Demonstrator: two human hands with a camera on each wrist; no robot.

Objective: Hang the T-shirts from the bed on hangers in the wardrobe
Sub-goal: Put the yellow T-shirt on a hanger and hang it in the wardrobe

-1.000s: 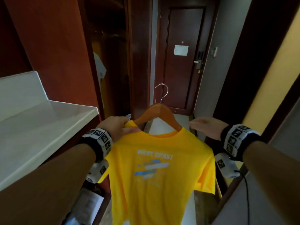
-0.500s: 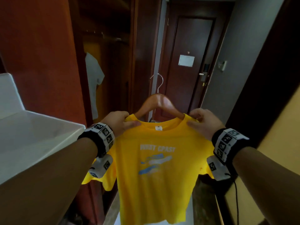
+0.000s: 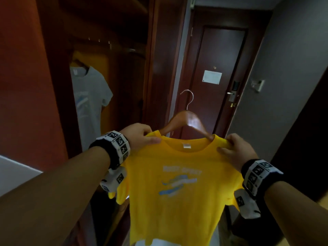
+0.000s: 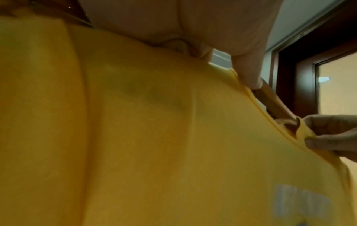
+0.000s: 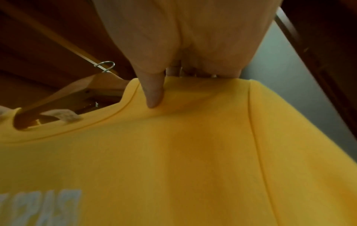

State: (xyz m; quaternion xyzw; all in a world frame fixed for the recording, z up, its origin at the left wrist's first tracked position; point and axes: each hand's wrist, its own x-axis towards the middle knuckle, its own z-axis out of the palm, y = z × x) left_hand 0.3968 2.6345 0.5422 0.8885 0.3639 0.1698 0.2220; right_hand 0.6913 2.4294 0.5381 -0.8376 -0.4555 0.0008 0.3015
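**Yellow T-shirt held on a wooden hanger before an open wardrobe**

A dark-stained wooden wardrobe (image 3: pixel 53 86) fills the head view from 9 to 12 o'clock, its door open and a metal rail (image 3: pixel 124 49) crossing the top of the compartment. Inside it, at 10 o'clock, a pale grey T-shirt (image 3: pixel 90 103) with a faint blue print hangs flat from the rail, with yellow cloth showing behind it. A panelled brown door (image 3: pixel 218 107) bearing a white paper notice (image 3: pixel 212 77) closes the corridor at 1 o'clock.

At centre, running down to 6 o'clock, a soft yellow T-shirt (image 3: pixel 177 192) with a white and blue chest print drapes from a smooth, curved wooden hanger (image 3: pixel 188 121). The hanger's arms pass into the ribbed round collar, and its thin metal hook (image 3: pixel 188 98) stands upright, clear of the rail. The left hand (image 3: pixel 136 137) pinches the shirt's shoulder at 9 o'clock of the collar, thumb on the front. The right hand (image 3: pixel 234 148) pinches the opposite shoulder at 3 o'clock, bunching a fold of cloth between thumb and fingers.
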